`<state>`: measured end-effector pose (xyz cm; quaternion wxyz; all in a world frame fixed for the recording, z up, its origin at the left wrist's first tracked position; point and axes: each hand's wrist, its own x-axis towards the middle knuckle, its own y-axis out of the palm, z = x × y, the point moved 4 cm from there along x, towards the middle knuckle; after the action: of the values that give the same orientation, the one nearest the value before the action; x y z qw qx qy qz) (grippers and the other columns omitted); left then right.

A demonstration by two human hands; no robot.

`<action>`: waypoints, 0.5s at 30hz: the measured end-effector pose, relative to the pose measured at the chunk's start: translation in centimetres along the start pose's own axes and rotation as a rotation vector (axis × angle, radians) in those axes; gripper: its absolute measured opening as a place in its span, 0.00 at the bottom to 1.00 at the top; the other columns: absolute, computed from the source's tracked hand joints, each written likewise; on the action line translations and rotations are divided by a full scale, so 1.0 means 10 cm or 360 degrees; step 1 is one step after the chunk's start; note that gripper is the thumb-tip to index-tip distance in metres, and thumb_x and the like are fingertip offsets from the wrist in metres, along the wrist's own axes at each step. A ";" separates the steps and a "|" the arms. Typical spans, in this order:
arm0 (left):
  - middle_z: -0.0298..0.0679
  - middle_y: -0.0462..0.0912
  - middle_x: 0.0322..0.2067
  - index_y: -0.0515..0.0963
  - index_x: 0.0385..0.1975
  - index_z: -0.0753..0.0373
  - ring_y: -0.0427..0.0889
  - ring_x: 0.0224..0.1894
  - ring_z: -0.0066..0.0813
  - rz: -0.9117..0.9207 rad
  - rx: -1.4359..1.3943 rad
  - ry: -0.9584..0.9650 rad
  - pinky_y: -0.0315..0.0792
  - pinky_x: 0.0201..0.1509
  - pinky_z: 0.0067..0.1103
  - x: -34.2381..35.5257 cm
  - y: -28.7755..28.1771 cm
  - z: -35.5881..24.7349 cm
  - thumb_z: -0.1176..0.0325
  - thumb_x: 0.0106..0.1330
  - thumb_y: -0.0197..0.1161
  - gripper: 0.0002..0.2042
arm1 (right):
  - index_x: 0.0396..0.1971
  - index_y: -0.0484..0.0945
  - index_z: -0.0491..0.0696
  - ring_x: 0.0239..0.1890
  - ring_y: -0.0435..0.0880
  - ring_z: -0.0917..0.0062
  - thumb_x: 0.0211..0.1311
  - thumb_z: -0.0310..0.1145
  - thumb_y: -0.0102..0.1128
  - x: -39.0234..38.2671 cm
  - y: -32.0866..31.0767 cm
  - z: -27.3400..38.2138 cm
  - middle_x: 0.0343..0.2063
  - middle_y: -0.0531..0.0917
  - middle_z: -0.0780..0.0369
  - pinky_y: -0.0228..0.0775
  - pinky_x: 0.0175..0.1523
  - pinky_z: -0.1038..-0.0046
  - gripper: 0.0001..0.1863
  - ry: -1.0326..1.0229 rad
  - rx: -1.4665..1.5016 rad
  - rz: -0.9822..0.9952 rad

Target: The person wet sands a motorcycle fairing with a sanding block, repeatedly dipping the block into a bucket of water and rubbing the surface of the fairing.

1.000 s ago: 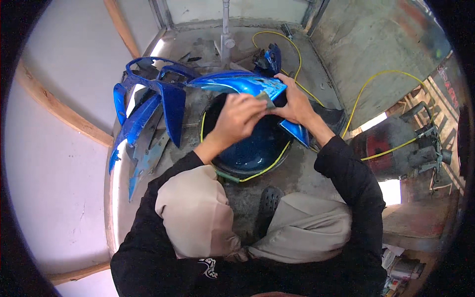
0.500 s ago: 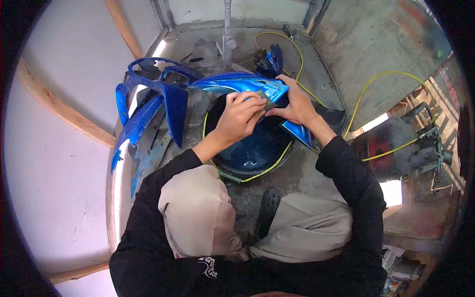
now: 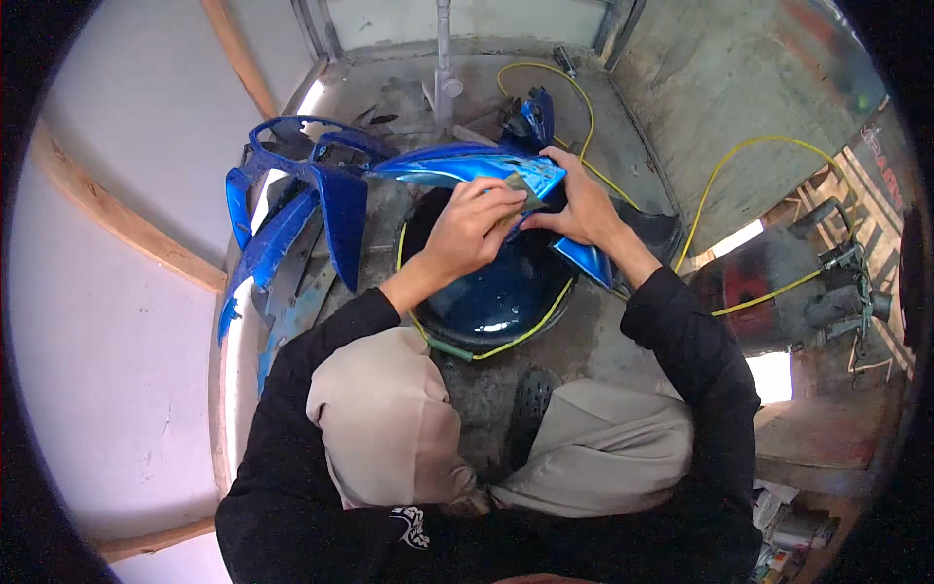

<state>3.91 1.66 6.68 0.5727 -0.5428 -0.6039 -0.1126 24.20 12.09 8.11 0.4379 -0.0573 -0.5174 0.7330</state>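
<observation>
Since 1 second ago, the person's left grip (image 3: 465, 229) has shifted slightly away from the body along a long, curved, glossy blue plastic panel (image 3: 443, 167), and the white glint in the basin below has broadened. That panel is held above the far part of a round black basin (image 3: 452, 302), its left end reaching a larger dark-blue plastic fairing (image 3: 341, 219) (whether the 2 touch, I cannot tell). Pinched in the left grip is a small, thin, olive-green sheet (image 3: 531, 195), which lies against the panel near its right end. Closed around that same end is the right grip (image 3: 584, 209), fingers over the far edge and thumb on the near side. Below the right wrist sits a bright-blue angular piece (image 3: 584, 258); its link to the panel is hidden.

Around the basin's rim runs a yellow-green band (image 3: 511, 343). Beyond the panel, a small dark-blue broken piece (image 3: 540, 115) lies on the grey concrete floor (image 3: 486, 88), near an upright grey pole (image 3: 444, 44). To the right, a thin yellow hose (image 3: 749, 143) arches toward a dark cylindrical tank with a red patch (image 3: 744, 287). Nearest the body are 2 beige-clothed knees (image 3: 384, 409) and a perforated black shoe (image 3: 531, 401).
</observation>
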 end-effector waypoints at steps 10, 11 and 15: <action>0.37 0.92 0.47 0.91 0.49 0.59 0.84 0.58 0.41 -0.0050 0.0287 -0.0124 0.70 0.64 0.38 0.12 -0.22 0.20 0.71 0.69 0.73 0.11 | 0.77 0.65 0.55 0.69 0.80 0.47 0.42 0.65 0.89 0.01 -0.02 0.03 0.68 0.77 0.50 0.75 0.71 0.52 0.64 0.0027 0.0029 0.0014; 0.37 0.92 0.48 0.91 0.49 0.60 0.85 0.58 0.41 -0.0112 0.0579 -0.0244 0.72 0.65 0.36 0.16 -0.33 0.32 0.74 0.67 0.75 0.11 | 0.77 0.65 0.55 0.69 0.80 0.47 0.42 0.65 0.89 0.04 0.01 0.06 0.68 0.77 0.50 0.75 0.71 0.52 0.64 0.0016 0.0030 0.0007; 0.40 0.92 0.49 0.90 0.48 0.63 0.85 0.54 0.44 -0.0031 0.0046 0.0005 0.74 0.60 0.38 0.00 -0.04 -0.04 0.67 0.69 0.74 0.12 | 0.78 0.64 0.53 0.69 0.80 0.47 0.42 0.65 0.89 0.02 -0.03 0.02 0.68 0.77 0.49 0.75 0.71 0.52 0.65 0.0028 0.0054 0.0037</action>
<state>3.83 1.26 7.00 0.5802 -0.5283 -0.6100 -0.1105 24.16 12.11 8.50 0.4349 -0.0623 -0.5002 0.7462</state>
